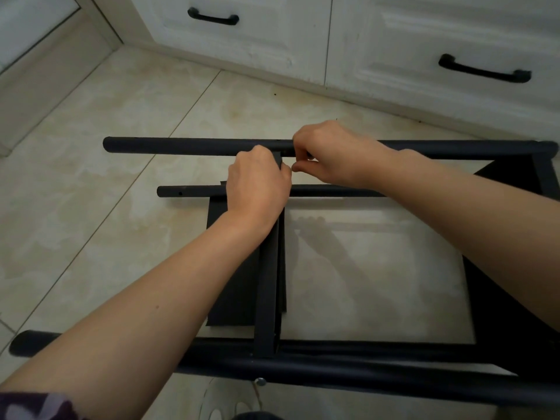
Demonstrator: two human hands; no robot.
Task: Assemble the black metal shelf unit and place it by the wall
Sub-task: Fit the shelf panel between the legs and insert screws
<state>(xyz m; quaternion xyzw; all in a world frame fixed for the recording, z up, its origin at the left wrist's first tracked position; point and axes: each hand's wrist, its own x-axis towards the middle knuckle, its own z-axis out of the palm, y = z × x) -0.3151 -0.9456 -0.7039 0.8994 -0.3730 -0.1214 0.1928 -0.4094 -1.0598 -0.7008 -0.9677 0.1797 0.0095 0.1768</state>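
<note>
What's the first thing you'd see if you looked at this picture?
Two bare hands meet in the middle: the left hand grips the top end of a black bar, and the right hand curls its fingers where that bar meets the far black pole. Behind them, along the top, stand white cupboards with black handles.
</note>
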